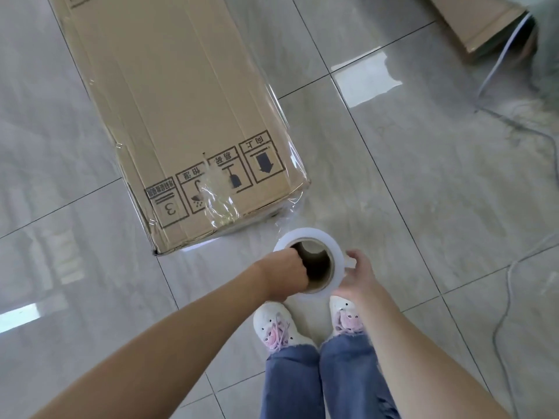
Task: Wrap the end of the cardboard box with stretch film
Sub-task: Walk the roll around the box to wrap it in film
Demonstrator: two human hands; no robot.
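A long brown cardboard box (181,116) lies on the tiled floor, its near end with printed handling symbols pointing toward me. Clear stretch film (290,164) covers that near end and trails from its right corner down to the roll. The white stretch film roll (338,261) with a brown cardboard core is held upright just in front of the box end. My left hand (287,273) has its fingers inside the core. My right hand (360,276) cups the roll's outer right side.
My white shoes (275,325) and jeans are right below the roll. Another cardboard box (472,22) lies at the top right, with a thin cable (511,273) running across the glossy floor tiles on the right.
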